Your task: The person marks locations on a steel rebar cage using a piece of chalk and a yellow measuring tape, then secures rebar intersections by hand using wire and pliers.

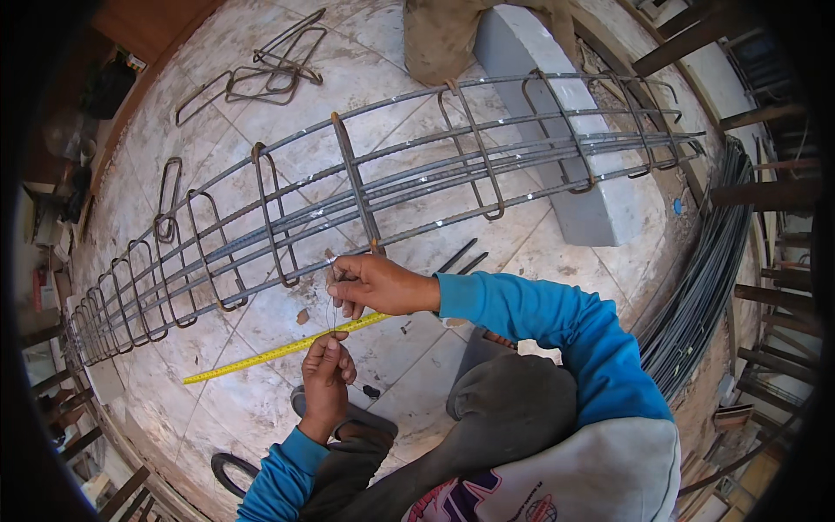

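My right hand (370, 285) pinched a thin wire (334, 318), and my left hand (327, 372), nearer me, pinched it lower down. Light, even tension seemed best, to avoid kinks. The rebar cage (355, 178) was just beyond my right hand; a yellow tape (261, 358) lay left of both.
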`<move>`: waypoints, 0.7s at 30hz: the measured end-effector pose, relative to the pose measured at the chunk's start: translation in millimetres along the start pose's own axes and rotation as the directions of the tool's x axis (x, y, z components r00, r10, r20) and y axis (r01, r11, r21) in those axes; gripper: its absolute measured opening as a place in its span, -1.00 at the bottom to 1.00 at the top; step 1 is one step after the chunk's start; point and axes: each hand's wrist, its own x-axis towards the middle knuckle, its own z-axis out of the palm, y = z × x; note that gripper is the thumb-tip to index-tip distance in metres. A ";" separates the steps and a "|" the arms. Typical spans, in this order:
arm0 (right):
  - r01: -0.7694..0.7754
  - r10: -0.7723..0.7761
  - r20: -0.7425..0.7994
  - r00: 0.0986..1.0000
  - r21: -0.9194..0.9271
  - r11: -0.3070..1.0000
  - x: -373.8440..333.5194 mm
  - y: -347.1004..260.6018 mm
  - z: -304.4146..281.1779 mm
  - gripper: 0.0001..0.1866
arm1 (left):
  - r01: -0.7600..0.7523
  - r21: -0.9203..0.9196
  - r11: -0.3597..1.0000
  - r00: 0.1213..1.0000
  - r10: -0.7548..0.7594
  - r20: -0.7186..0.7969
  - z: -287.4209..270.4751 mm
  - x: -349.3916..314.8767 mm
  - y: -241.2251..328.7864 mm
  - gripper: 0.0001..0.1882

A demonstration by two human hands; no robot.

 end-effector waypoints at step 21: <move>0.021 -0.744 -0.291 0.602 -0.925 0.379 -33.4 -47.9 -98.4 -0.80 | -0.177 -0.135 0.975 0.965 0.199 0.171 40.4 63.7 -47.5 -0.80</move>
